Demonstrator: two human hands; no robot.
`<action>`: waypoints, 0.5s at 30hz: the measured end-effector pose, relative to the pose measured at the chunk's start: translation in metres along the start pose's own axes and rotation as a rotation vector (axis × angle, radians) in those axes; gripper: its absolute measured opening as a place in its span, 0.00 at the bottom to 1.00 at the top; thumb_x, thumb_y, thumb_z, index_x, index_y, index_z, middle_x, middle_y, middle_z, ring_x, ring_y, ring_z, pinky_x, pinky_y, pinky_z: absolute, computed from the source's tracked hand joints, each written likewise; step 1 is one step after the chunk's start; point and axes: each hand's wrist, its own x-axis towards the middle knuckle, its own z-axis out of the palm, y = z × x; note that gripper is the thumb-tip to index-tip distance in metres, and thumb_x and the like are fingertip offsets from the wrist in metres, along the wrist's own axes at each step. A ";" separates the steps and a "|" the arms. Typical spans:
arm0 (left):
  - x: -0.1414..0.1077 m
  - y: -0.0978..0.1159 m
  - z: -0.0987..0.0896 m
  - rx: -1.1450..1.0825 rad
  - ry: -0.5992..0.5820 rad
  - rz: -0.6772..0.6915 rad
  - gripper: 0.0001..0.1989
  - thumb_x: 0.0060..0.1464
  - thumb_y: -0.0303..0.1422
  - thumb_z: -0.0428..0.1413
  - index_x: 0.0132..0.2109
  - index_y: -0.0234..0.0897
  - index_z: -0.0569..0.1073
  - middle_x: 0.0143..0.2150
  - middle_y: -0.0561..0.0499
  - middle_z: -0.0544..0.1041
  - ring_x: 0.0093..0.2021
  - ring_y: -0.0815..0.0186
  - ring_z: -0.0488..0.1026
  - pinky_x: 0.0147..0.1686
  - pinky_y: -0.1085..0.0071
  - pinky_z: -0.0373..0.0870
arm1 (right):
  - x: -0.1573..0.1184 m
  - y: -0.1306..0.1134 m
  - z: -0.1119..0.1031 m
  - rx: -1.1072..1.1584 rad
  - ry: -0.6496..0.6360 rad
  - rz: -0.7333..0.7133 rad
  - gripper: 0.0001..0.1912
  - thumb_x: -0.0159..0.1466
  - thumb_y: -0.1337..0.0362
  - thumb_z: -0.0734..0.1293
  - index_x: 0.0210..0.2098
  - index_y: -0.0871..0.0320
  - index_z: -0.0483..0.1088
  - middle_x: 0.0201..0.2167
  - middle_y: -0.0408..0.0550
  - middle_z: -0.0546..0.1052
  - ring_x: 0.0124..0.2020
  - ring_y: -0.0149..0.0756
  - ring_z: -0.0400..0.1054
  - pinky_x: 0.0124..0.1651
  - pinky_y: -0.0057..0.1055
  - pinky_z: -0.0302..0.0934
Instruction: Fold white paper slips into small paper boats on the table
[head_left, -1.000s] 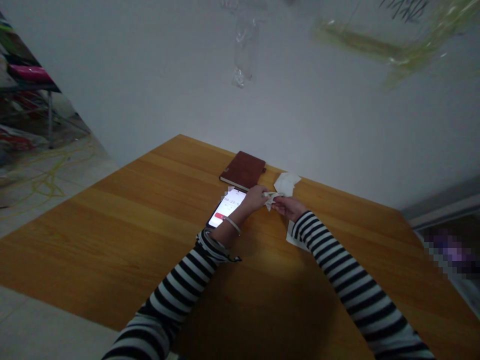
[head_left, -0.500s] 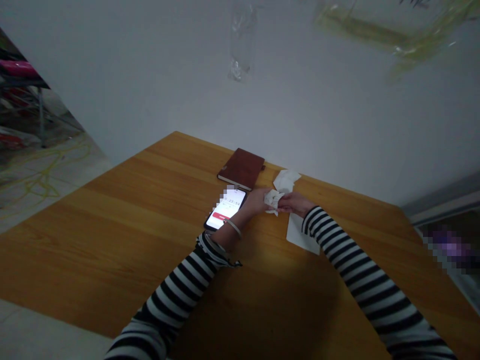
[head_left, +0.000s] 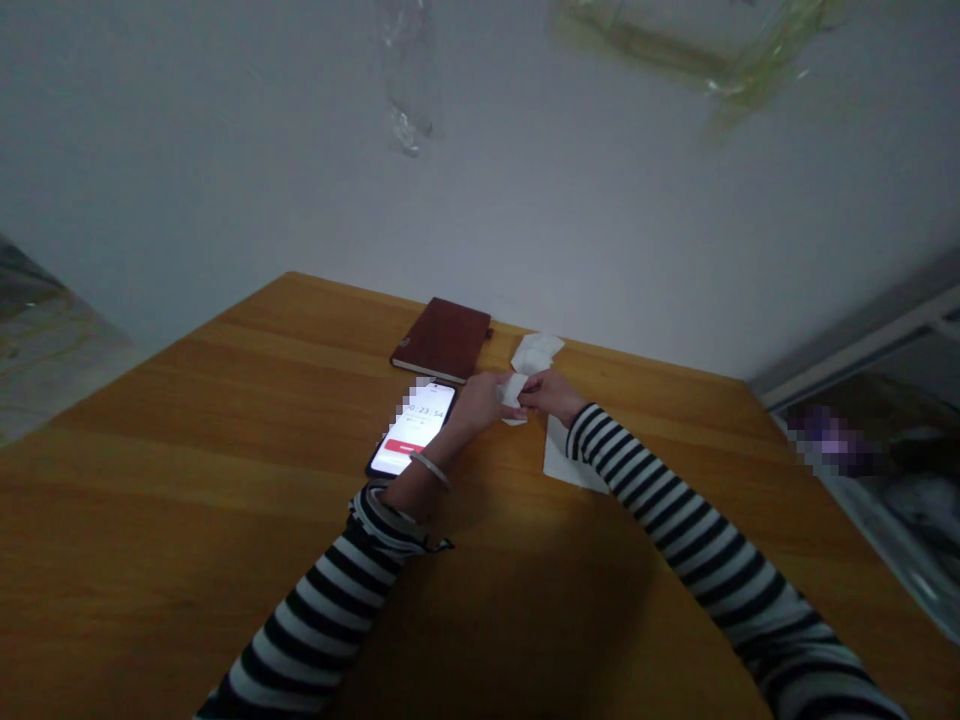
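Toward the far side of the table (head_left: 187,480), my left hand (head_left: 480,402) and right hand (head_left: 553,393) grip a small white tissue (head_left: 511,392) between them. Another tissue (head_left: 536,352) lies just beyond, a paper sheet (head_left: 568,460) sits under my right wrist, and a lit phone (head_left: 412,430) and brown notebook (head_left: 441,340) lie left.

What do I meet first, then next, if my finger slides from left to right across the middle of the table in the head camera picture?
smartphone → left hand → crumpled white tissue → right hand
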 end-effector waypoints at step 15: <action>-0.003 0.010 -0.004 0.447 0.039 -0.122 0.27 0.50 0.36 0.64 0.56 0.33 0.71 0.43 0.40 0.78 0.44 0.52 0.76 0.43 0.66 0.69 | 0.036 0.007 0.000 -0.081 -0.016 -0.035 0.09 0.48 0.79 0.69 0.18 0.61 0.77 0.12 0.37 0.72 0.14 0.22 0.60 0.21 0.19 0.55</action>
